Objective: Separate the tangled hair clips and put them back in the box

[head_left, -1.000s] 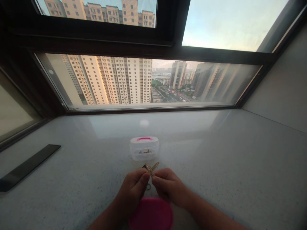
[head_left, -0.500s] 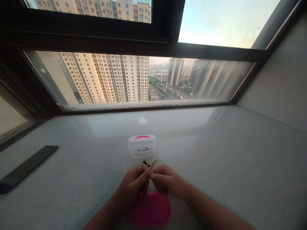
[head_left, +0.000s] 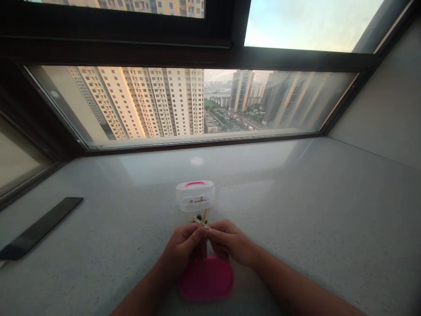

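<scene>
Head: gold piece [head_left: 205, 215] (rear) now steeper.

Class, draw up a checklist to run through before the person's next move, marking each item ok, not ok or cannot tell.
1. Left hand gripping the gold-coloured item: ok.
2. Right hand gripping it too: ok.
3. Clear box upright and apart from both hands: ok.
4. Small dark item firmly held: cannot tell, partly hidden.
5. Pink oval piece untouched: cannot tell, the left hand overlaps it in view.
6. Dark slab well away from both hands: ok.
</scene>
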A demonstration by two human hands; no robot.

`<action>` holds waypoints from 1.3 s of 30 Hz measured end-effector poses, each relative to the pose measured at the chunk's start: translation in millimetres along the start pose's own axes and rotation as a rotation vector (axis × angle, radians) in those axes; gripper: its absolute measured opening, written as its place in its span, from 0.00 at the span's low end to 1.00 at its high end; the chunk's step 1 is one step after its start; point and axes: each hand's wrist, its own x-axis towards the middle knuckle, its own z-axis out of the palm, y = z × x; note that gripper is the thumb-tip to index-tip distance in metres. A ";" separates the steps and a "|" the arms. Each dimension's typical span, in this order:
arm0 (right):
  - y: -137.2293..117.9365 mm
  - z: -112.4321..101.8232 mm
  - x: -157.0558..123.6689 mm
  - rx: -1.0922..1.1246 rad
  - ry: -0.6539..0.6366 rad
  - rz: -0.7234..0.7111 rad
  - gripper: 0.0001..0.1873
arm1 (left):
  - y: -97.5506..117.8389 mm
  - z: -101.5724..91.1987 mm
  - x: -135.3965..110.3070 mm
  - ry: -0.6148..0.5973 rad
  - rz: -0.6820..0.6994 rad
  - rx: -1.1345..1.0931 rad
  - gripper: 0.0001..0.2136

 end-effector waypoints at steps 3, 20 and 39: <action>2.7 -0.9 0.7 0.036 0.016 0.012 0.20 | 3.5 3.7 -2.4 0.058 0.014 0.057 0.18; 7.8 -0.4 6.8 0.032 0.276 -0.179 0.22 | 6.2 -0.8 0.1 0.220 0.005 -0.069 0.16; -0.9 0.7 -5.0 -0.371 0.004 0.001 0.16 | 9.7 11.9 -5.7 0.130 0.247 0.401 0.15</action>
